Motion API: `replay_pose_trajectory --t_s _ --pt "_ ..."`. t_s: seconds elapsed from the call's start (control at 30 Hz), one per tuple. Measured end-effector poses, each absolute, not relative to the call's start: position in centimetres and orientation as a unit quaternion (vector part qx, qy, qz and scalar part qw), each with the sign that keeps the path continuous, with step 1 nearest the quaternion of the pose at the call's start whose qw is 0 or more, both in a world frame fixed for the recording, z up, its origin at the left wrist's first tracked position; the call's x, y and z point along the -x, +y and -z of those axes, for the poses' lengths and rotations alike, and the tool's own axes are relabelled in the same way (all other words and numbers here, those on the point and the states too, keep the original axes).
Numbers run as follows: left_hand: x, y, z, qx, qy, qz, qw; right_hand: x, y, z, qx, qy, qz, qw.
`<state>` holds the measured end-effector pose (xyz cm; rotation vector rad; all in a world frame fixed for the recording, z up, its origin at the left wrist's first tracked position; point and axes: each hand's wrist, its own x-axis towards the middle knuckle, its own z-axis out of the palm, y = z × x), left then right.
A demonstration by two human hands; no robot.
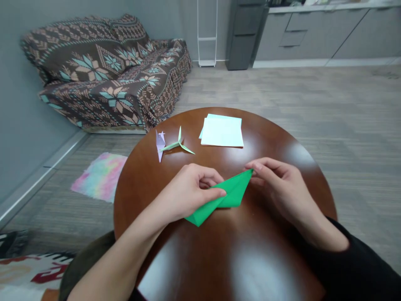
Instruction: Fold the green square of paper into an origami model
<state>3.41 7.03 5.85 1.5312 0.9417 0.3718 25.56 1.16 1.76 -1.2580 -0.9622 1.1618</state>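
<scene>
Farthest left on the round, glossy brown wooden bench [138, 179], 2 paper pieces already stand folded: 1 pointed lilac piece [159, 147] and, just beside it, 1 slim, pale green piece with 3 narrow arms [178, 143]. Right of these, a small stack of flat, pale bluish-white paper sheets [222, 131] shows no folds. Nearer the person, the bright green folded paper [234, 189] is held between both hands, over the middle of the bench; it has slanting flaps and a pointed corner, so I judge it partway folded, with shaping left.

The left hand [189, 190] pinches the paper's middle, thumb flat on the near face, fingers curled behind and partly hidden. The right hand [278, 179] is loosely curled, thumb and index finger nearly together at the raised right tip, apparently pinching it.
</scene>
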Motion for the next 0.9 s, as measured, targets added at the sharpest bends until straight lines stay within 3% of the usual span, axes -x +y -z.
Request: replay_pose_trajectory --t_s 0.47,0.7,0.9 --pt "-4.0 6.0 -6.1 -0.597 0.39 -0.198 0.672 -23.0 -0.3 -3.1 0.507 -0.431 -0.566 0.486" --pt "-3.9 6.0 -6.5 -0.646 0.363 -0.209 0.638 -22.9 -0.3 -3.1 0.47 -0.419 -0.629 0.456" --pt "-4.2 5.7 -6.1 -0.555 0.356 -0.221 0.718 -23.2 -0.5 -2.9 0.459 -0.423 -0.639 0.45"
